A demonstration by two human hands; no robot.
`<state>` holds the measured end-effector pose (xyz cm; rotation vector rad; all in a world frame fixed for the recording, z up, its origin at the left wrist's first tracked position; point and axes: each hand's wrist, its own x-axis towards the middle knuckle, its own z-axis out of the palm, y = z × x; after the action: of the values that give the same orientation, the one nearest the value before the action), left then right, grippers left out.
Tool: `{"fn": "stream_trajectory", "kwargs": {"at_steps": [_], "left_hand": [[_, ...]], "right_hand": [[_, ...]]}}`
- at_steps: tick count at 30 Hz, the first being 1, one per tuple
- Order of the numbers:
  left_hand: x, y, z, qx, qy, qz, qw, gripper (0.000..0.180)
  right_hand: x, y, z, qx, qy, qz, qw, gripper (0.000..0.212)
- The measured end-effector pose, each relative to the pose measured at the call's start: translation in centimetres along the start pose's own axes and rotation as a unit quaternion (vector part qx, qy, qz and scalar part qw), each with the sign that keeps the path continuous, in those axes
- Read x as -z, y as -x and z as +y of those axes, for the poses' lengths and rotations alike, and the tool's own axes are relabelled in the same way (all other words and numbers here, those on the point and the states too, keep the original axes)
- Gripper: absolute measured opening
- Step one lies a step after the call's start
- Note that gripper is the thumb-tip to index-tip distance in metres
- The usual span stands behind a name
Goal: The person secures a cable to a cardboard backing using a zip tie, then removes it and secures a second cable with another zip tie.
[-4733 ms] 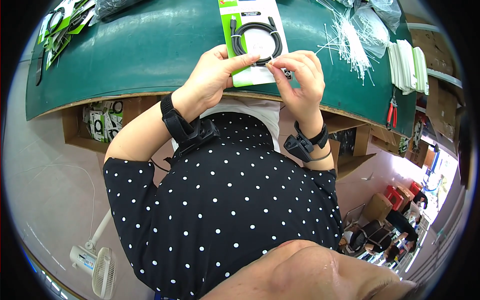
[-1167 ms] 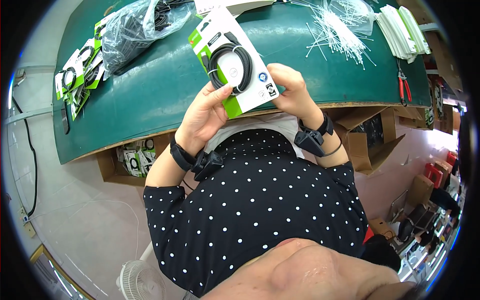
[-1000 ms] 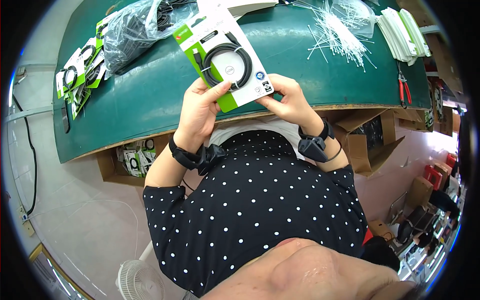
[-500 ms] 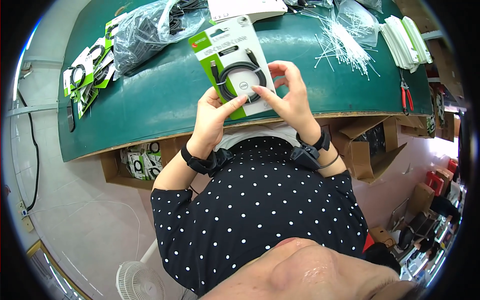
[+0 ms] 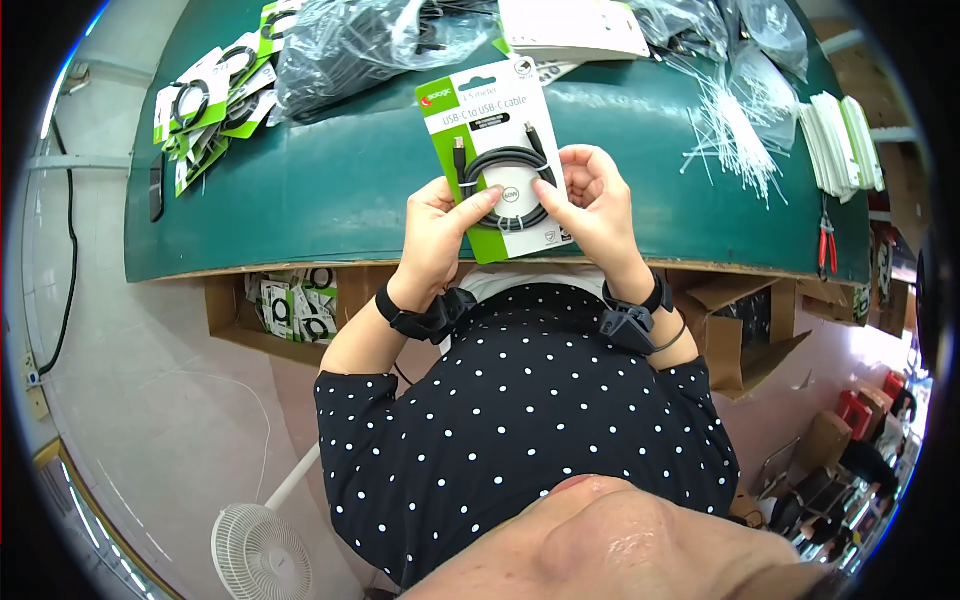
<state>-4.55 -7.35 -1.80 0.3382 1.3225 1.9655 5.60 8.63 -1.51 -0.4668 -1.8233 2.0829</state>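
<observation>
Between my hands, above the table's near edge, is a green and white cable card (image 5: 447, 112) held nearly upright. A coiled black cable (image 5: 505, 156) with two plug ends is fastened to its front by white ties. My left hand (image 5: 440, 222) grips the card's left side, thumb on the coil. On the right side, my right hand (image 5: 598, 207) pinches the card with its thumb on the cable and its other fingers curled at the edge and behind.
Carded cables (image 5: 205, 110) pile at the far left beside a clear bag of black cables (image 5: 345, 60). White blank cards (image 5: 575, 28) lie at the back. White cable ties (image 5: 735, 125), stacked cards (image 5: 832, 145) and red-handled pliers (image 5: 827, 248) are right; open cartons (image 5: 735, 335) stand below.
The card has come slightly nearer and to the right in the picture, turned more upright. My right thumb has shifted onto the coil's right side, and the left thumb has moved up along it.
</observation>
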Motion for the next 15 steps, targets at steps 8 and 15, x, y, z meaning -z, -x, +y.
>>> {"fn": "stream_trajectory", "kwargs": {"at_steps": [8, 15], "left_hand": [[3.3, 1.3, 2.9, 0.007, -0.050, -0.005, 0.999, 0.025], [13.4, -3.4, 11.6, -0.214, -0.133, 0.216, 0.943, 0.017]], "right_hand": [[-3.2, -2.4, 0.2, -0.023, -0.076, -0.072, 0.994, 0.035], [-1.5, -3.0, 0.0, 0.019, -0.002, -0.052, 0.998, 0.033]]}}
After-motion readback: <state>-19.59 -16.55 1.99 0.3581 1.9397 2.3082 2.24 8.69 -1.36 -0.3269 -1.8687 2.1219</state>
